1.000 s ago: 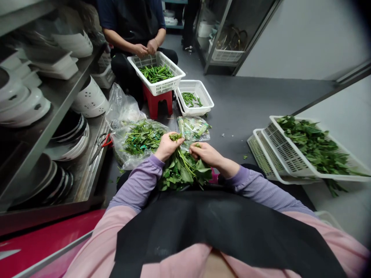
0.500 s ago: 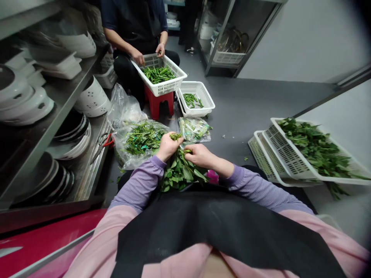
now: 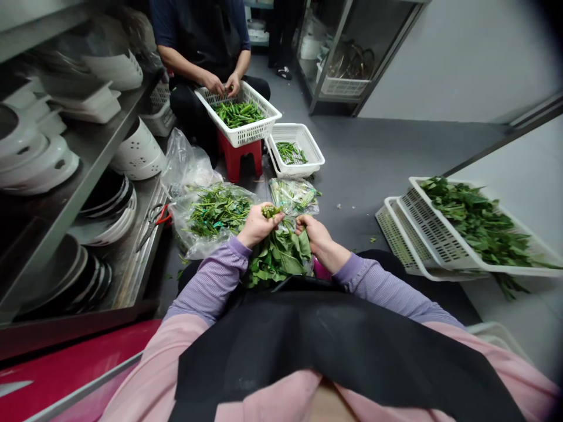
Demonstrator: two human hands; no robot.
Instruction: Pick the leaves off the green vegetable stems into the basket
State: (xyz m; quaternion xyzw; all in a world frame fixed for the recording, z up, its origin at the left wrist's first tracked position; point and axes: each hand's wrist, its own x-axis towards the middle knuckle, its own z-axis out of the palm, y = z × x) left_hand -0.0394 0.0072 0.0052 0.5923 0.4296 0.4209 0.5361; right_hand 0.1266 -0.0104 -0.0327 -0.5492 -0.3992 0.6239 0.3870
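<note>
My left hand [image 3: 260, 225] is closed around a bunch of leafy greens, whose stem ends poke out above the fingers. Just to the right, my right hand [image 3: 314, 233] pinches a leafy piece of the greens. Below both hands the leafy greens [image 3: 281, 258] hang and pile over my lap, against the black apron [image 3: 334, 334]. Ahead of my left hand, an opened plastic bag [image 3: 189, 205] holds more cut greens and stems [image 3: 215, 208]. A smaller clear bag of stalks [image 3: 294, 196] lies beyond my hands.
A co-worker's hands [image 3: 222, 87] are over a white basket of green peppers [image 3: 264, 126] on a red stool [image 3: 240, 157]. Another white basket [image 3: 314, 155] stands beside it. Stacked baskets with leaves [image 3: 433, 240] are at right. Red-handled scissors [image 3: 153, 221] and a dish shelf [image 3: 127, 258] are at left.
My right hand has moved right and slightly up, away from my left hand, with a leafy piece in its fingers. The co-worker's hands have come together over the basket.
</note>
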